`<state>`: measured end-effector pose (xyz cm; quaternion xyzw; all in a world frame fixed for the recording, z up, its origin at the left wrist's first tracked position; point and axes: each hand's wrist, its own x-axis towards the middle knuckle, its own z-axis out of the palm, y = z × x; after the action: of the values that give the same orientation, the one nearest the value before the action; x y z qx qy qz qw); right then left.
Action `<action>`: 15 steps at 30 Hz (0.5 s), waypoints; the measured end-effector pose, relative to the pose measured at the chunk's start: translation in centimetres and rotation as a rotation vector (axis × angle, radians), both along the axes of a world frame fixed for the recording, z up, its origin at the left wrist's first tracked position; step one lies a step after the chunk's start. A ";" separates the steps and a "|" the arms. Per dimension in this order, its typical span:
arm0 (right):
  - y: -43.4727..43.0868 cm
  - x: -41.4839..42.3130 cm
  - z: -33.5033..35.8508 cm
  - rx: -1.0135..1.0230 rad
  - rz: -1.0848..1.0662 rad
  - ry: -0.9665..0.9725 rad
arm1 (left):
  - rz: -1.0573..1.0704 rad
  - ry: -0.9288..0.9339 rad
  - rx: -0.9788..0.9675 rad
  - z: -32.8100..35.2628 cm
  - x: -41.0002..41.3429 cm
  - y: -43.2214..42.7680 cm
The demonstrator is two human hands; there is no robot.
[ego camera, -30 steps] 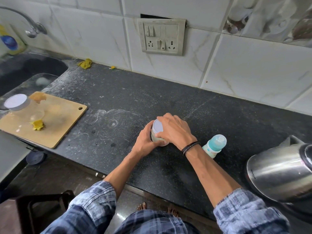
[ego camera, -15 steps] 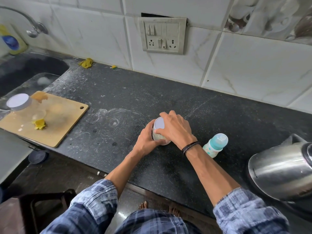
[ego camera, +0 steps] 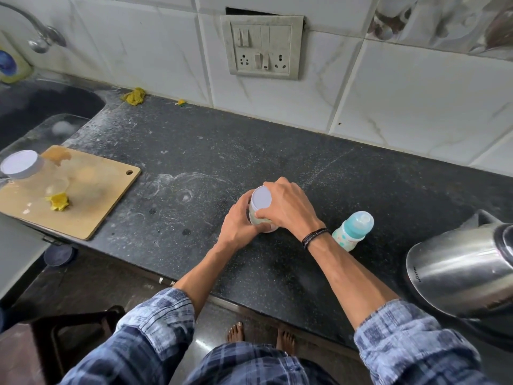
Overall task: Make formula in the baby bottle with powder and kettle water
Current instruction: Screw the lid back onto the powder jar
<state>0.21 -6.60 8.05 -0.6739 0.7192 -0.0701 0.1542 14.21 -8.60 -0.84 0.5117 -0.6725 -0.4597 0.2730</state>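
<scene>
1. Left hand [ego camera: 239,224] grips the side of a small pale powder jar [ego camera: 258,215] standing on the black speckled stone table [ego camera: 277,162].
2. Right hand [ego camera: 288,207] clasps its white round lid [ego camera: 261,198].
3. Teal-capped baby bottle [ego camera: 352,230] stands just right of the wrist; steel kettle [ego camera: 460,269] at far right.

Home kitchen: sink [ego camera: 41,107], tiled counter [ego camera: 249,151].

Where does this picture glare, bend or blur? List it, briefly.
Head view: soft, even light, only faint shadows on the counter. Head view: bright glare streaks the steel kettle, and the white jar lid in the right hand is nearly washed out. Head view: wide-angle bending curves the wall tiles and stretches the kettle at the right edge; the centre is sharp.
</scene>
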 end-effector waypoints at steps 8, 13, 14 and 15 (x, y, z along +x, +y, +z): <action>0.1 0.2 -0.4 -0.033 -0.069 -0.035 | 0.021 -0.018 -0.053 0.4 -0.3 0.5; 0.5 0.6 -0.5 -0.044 -0.120 -0.054 | 0.011 -0.033 -0.081 0.3 -0.2 0.5; 0.5 0.6 -0.4 -0.043 -0.134 -0.055 | 0.010 -0.042 -0.076 0.4 -0.2 0.3; 0.4 0.6 -0.6 -0.041 -0.138 -0.060 | 0.004 -0.046 -0.072 0.3 -0.2 0.1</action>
<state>0.81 -6.16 7.47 -0.6233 0.7573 -0.1157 0.1566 14.03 -8.48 -0.57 0.5135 -0.6936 -0.4227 0.2766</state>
